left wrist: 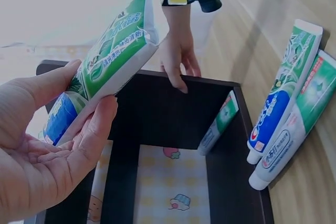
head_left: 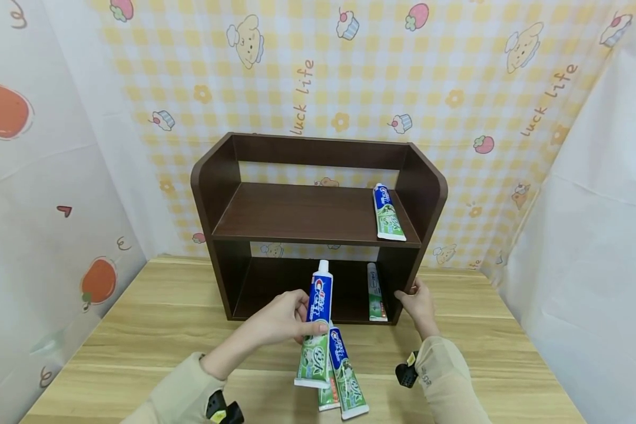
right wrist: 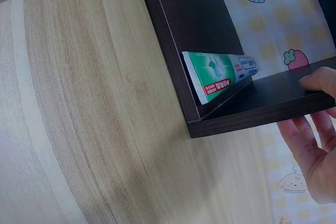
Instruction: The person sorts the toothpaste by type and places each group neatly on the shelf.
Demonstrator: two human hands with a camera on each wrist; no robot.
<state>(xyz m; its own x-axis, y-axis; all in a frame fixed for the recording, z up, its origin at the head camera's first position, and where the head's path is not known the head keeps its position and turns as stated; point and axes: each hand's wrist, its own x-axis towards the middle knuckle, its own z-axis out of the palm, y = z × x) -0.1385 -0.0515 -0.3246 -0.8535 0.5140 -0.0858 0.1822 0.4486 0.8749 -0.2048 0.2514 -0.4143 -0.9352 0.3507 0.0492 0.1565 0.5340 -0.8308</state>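
Observation:
My left hand pinches a blue and green Crest toothpaste tube, cap up, in front of the shelf's lower opening. With thumb and fingers on either side, my right hand grips the right side panel of the dark brown two-tier shelf. A white and green toothpaste tube lies at the right end of the lower tier. On the upper tier, also at the right, lies a blue and green tube. Below the held tube, another blue and green tube and a white and green tube lie on the table.
The shelf stands on a wood-grain table against a yellow checked cloth with printed cartoons. White cloth hangs at the left and right. Each wrist wears a small black camera.

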